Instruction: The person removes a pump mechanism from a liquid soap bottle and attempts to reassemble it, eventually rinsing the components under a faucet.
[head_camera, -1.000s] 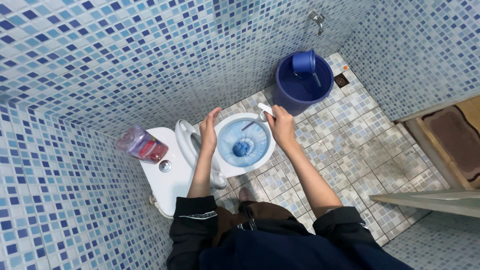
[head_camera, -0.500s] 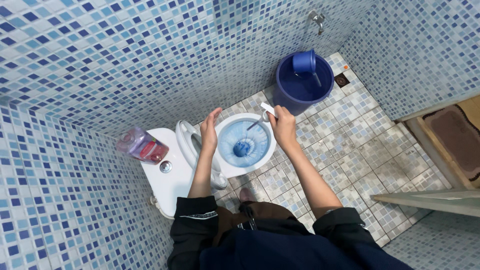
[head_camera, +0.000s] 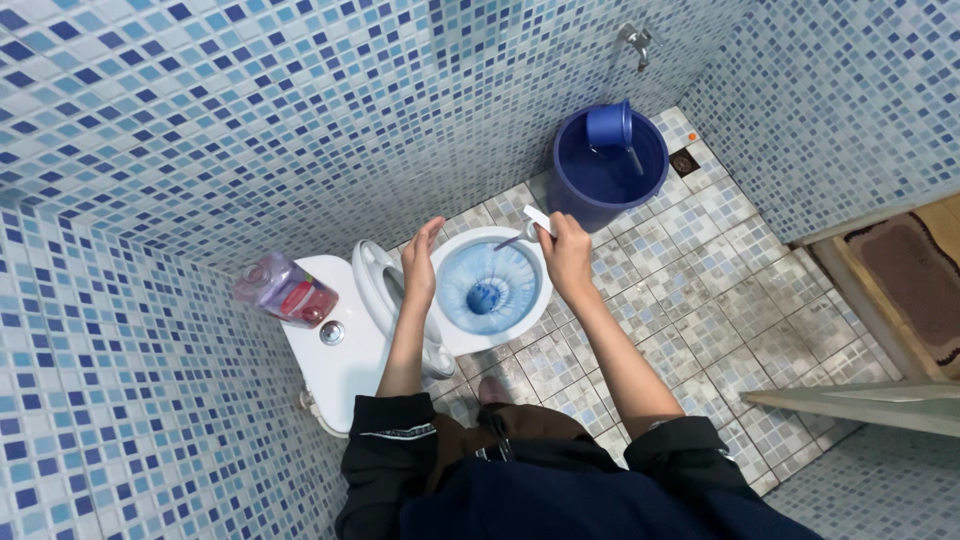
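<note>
Head cam looking straight down here: the right hand (head_camera: 567, 257) is wrapped tight around the white handle of a toilet brush (head_camera: 528, 226), and the brush runs down and away from that hand into the toilet bowl (head_camera: 490, 290). The brush head itself is too small to make out properly, it just blends into the blue cleaner coating the inside of the bowl. So the bowl sits right below and between both hands.

Left hand (head_camera: 420, 265) isn't holding anything, fingers loosely spread and open, hovering at the bowl's rim on the side by the raised seat and lid (head_camera: 377, 290). Can't tell if it actually touches the rim.

Beyond the left hand, further out, there's the white cistern (head_camera: 335, 355) with a pinkish clear bottle (head_camera: 283, 291) lying on top. Out past the right hand, near the wall, a dark blue bucket (head_camera: 605, 165) stands on the tiled floor (head_camera: 700, 270) with a blue scoop (head_camera: 610, 127) hanging in it, and a metal tap (head_camera: 636, 41) on the mosaic wall above it. Off to the right there's a doorway with a brown mat (head_camera: 915, 265).
</note>
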